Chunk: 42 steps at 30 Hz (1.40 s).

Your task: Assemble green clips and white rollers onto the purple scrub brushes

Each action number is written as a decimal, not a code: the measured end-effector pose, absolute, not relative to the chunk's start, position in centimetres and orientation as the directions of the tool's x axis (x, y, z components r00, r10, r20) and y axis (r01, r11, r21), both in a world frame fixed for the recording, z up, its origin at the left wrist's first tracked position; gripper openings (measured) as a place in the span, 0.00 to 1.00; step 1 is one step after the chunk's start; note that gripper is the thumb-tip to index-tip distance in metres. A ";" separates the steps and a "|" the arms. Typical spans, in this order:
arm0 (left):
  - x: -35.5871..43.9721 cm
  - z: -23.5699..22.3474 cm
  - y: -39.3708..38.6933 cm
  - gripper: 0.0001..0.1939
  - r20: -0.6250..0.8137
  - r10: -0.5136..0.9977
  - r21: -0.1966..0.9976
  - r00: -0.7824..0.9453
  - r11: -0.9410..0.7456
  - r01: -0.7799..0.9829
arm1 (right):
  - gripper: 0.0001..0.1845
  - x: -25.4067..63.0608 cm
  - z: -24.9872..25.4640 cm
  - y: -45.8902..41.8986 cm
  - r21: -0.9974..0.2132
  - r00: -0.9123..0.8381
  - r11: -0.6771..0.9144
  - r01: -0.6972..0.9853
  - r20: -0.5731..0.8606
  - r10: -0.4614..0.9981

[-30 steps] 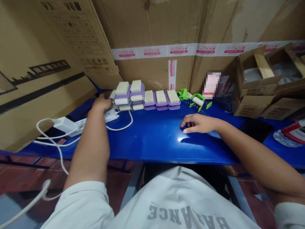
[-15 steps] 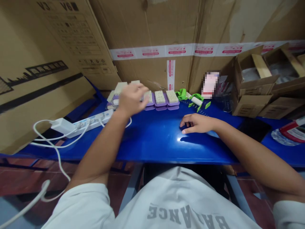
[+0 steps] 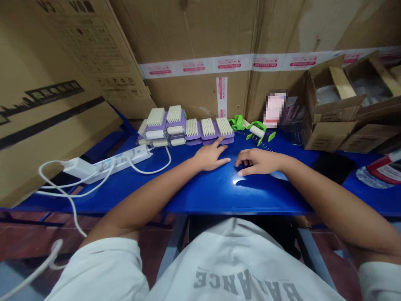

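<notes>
My left hand [image 3: 210,155] is open over the blue table, fingers spread, holding nothing. Its fingertips reach the front edge of the rightmost purple piece with cream bristles [image 3: 224,126]; whether they touch it I cannot tell. More such bristled pieces [image 3: 175,115] stand in a row to the left, some stacked. My right hand [image 3: 255,161] rests on the table a little to the right, fingers loosely curled and thumb apart, with nothing in it. Behind it lie green plastic parts [image 3: 237,123], a cream roller [image 3: 257,131] and small springs [image 3: 266,147].
A white power strip [image 3: 115,163] with cables lies on the left of the blue table [image 3: 200,196]. Open cardboard boxes [image 3: 332,129] stand at the right, near a dark flat object [image 3: 334,167] and a bottle with a red label [image 3: 384,171]. Cardboard walls [image 3: 194,37] close off the back.
My left hand has come down and to the right, from above the stacked bristled pieces to the table near the rightmost one. My right hand has stayed in place.
</notes>
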State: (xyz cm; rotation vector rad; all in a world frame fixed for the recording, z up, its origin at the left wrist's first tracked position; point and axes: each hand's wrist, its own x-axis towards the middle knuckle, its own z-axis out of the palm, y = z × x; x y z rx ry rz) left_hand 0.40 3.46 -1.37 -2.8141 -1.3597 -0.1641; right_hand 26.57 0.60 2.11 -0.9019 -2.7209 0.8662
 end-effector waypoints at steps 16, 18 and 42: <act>-1.9 -1.1 4.0 0.17 0.486 0.345 0.092 0.803 -0.934 0.346 | 0.28 26.8 2.3 0.7 -0.579 -0.820 0.662 0.476 -0.021 0.572; -2.1 -0.7 3.7 0.14 0.541 0.316 0.089 0.779 -0.943 0.320 | 0.28 26.8 2.3 0.6 -0.584 -0.818 0.656 0.477 -0.023 0.575; -3.5 -0.4 5.2 0.18 0.538 0.319 0.148 0.780 -0.947 0.286 | 0.25 26.9 2.8 0.4 -0.686 -0.774 0.553 0.473 -0.023 0.633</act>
